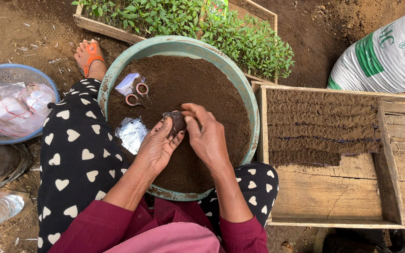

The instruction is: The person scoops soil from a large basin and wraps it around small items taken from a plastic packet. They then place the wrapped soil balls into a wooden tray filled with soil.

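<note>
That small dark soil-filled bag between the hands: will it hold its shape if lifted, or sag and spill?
The small dark bag looks soft and thin, so it probably sags. Both the left hand and the right hand support it, which suggests floppiness. Loose soil could spill if tipped.

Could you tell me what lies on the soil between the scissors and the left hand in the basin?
In the head view, a crumpled clear plastic bag lies on the soil between the scissors and the left hand, near the basin's left rim.

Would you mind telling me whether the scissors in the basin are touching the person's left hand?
Apart. The head view shows the scissors lying on the soil with bare soil between them and the left hand, which holds a small dark bag.
</note>
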